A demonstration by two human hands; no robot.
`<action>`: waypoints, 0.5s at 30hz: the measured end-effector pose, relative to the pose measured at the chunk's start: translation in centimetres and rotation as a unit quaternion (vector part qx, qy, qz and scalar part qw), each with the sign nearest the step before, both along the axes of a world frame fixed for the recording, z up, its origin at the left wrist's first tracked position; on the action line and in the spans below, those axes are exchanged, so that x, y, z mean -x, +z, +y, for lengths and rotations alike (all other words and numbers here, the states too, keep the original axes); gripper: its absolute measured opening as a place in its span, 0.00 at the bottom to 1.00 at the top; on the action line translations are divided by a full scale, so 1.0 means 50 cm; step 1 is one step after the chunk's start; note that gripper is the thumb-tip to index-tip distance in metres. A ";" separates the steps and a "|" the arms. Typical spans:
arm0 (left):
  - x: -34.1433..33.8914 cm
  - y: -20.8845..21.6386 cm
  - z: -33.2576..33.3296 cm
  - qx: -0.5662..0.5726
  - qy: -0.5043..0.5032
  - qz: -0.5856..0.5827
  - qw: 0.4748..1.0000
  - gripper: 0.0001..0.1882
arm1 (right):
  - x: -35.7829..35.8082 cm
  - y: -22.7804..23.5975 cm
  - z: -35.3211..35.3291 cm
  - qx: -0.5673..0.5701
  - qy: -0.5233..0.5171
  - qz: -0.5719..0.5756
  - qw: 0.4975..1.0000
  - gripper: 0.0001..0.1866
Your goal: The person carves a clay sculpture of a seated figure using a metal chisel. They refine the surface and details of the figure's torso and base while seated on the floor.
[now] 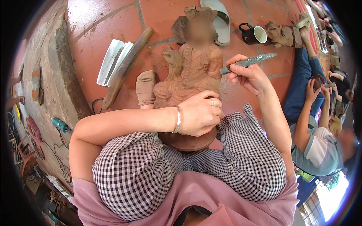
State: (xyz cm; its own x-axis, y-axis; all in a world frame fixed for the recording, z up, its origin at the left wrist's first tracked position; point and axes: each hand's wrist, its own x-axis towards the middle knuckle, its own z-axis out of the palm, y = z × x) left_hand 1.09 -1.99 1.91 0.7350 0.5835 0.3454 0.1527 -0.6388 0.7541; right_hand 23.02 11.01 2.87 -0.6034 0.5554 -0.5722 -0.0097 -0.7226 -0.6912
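Note:
A carved reddish-brown statue [188, 71] of a seated figure lies between my legs, its round base toward me. My left hand [200, 113] is closed over the lower part of the statue near its base, fingers curled along the right edge. To the right of the figure, raised off the carving, my right hand [249, 75] grips a grey tapered bar-shaped tool [254, 61] between thumb and fingers. The tool's narrow end points to the right, and its blunt end faces the statue's side. Part of the statue is hidden under my left hand and forearm.
A wooden stick [128, 67] and folded white paper [112, 62] lie on the tiles at left. Beyond stand a black mug [253, 34] and a grey sandal [221, 26]. A green power tool [60, 124] rests farther left. Another person [315, 139] sits at right.

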 end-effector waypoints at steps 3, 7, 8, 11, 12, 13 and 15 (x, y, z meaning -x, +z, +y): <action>-0.001 -0.002 -0.001 0.000 0.002 -0.002 1.000 0.04 | -0.004 -0.005 -0.002 -0.025 0.008 0.027 0.999 0.11; -0.001 -0.001 0.001 0.001 -0.001 0.002 1.000 0.05 | -0.008 -0.014 -0.009 -0.089 0.014 0.036 0.995 0.12; -0.001 -0.001 0.001 0.001 -0.003 0.004 1.000 0.05 | -0.009 -0.015 -0.010 -0.115 0.023 0.034 0.993 0.13; -0.001 -0.001 0.000 0.004 -0.003 0.001 1.000 0.05 | 0.001 0.003 -0.014 -0.109 0.006 0.013 0.994 0.15; 0.000 -0.001 0.000 0.005 -0.002 0.002 1.000 0.05 | 0.002 0.006 -0.014 -0.106 0.010 0.007 0.994 0.15; 0.001 0.000 0.000 0.006 -0.001 0.003 1.000 0.05 | 0.003 0.008 -0.014 -0.103 0.015 0.002 0.995 0.15; 0.001 0.000 -0.001 0.005 0.000 0.004 1.000 0.05 | 0.005 0.008 -0.014 -0.112 0.022 -0.013 0.993 0.14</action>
